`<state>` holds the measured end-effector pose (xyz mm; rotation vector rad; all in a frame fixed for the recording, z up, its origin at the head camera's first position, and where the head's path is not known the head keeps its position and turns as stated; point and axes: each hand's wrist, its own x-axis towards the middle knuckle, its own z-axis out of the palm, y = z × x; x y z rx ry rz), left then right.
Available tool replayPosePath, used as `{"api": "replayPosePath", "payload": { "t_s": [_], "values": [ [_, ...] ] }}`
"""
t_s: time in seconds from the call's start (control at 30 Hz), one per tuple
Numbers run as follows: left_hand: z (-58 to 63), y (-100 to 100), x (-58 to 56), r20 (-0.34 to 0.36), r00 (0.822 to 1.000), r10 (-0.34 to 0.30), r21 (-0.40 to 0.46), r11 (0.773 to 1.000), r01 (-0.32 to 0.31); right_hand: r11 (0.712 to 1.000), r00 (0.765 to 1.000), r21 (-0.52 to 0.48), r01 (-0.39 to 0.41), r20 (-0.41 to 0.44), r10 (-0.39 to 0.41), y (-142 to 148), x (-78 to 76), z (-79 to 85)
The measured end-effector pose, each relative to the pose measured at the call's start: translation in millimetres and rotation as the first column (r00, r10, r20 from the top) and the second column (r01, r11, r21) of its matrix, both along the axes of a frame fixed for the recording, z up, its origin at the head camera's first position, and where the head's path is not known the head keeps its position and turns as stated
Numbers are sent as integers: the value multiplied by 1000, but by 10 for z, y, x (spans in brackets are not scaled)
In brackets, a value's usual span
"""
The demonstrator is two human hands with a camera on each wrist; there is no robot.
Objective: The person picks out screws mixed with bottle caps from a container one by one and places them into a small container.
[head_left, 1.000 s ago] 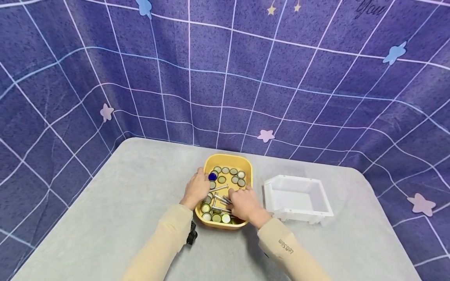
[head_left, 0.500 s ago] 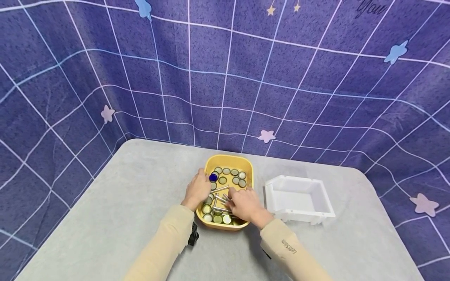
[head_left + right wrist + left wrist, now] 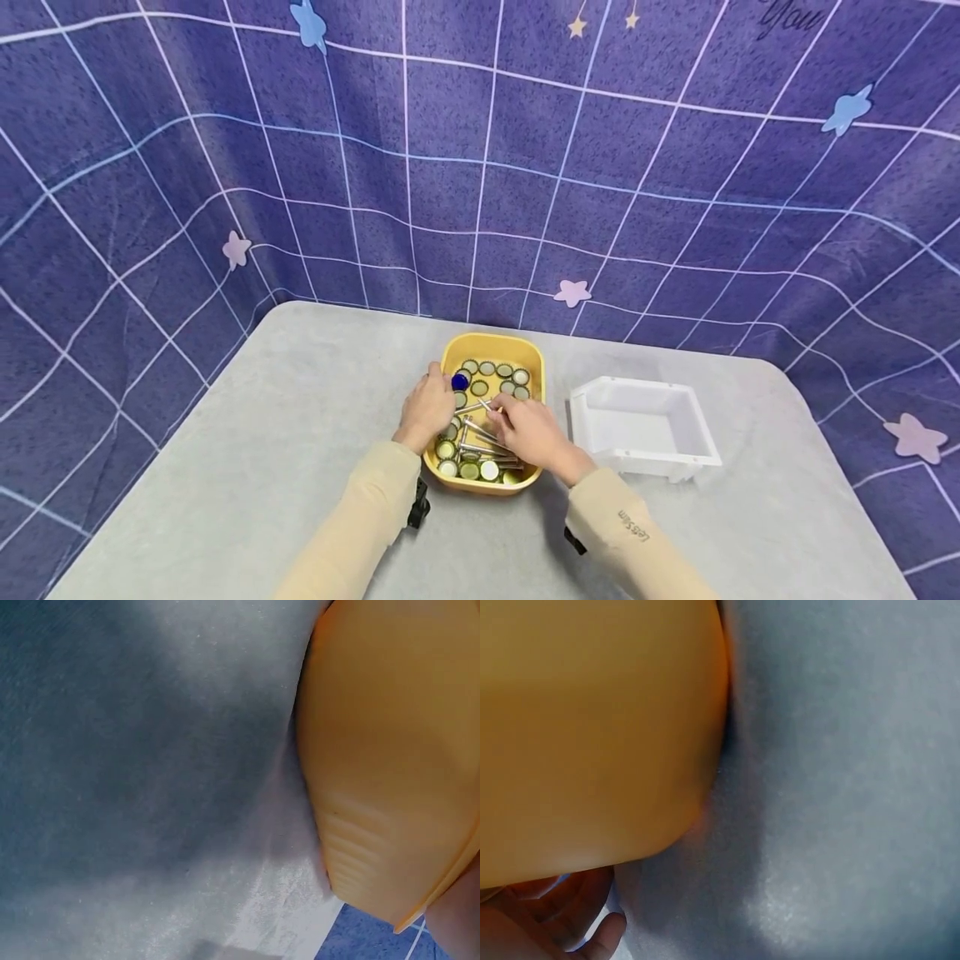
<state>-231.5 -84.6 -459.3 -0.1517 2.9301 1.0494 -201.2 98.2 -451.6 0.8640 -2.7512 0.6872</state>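
A yellow tub [image 3: 525, 346] stands on the grey table and holds several bottle caps [image 3: 480, 387], one blue cap [image 3: 460, 382] and several metal rods [image 3: 480, 435]. My left hand [image 3: 438, 387] grips the tub's left rim. Reaching inside the tub, my right hand [image 3: 501, 407] pinches one metal rod [image 3: 485, 407] with its fingertips, over the other rods. The left wrist view shows only the tub's outer wall [image 3: 592, 727] and my fingers [image 3: 555, 915] under it. The right wrist view shows the tub's wall [image 3: 390, 750] from outside.
A white, empty square tray [image 3: 645, 385] stands just right of the tub. The grey table cloth [image 3: 262, 433] spreads to both sides. A purple grid-patterned backdrop [image 3: 480, 167] closes off the back and the sides.
My right hand's fingers have shifted a little toward the tub's middle and closed on a rod. The left hand stays on the rim.
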Motion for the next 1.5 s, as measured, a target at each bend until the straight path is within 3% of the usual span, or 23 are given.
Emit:
{"api": "replayPosePath", "payload": {
  "t_s": [0.17,0.3,0.47,0.6,0.97,1.13,1.5],
  "values": [
    [-9,8,5,-1,1000,-1,-1,1000,1,1000,997,-3,21,71,-21,18,-12,6],
    [-15,8,3,-7,1000,3,-6,1000,-3,992,985,-116,47,169,-27,39,-34,29],
    [-24,16,-5,-11,1000,-3,-11,1000,3,934,957,-342,101,289,3,82,-68,63],
    [-31,15,-16,-9,1000,-1,-8,1000,1,898,935,-420,128,352,32,125,-72,148],
    [-33,4,-30,-2,1000,-6,-7,1000,6,862,907,-448,236,421,-29,405,-99,423],
    [-33,2,-31,1,1000,-5,-9,1000,5,869,902,-427,250,429,-48,633,-120,480],
    [-30,-6,-36,6,1000,-7,-1,1000,7,921,905,-285,267,403,-138,1131,-188,549]
  ]
}}
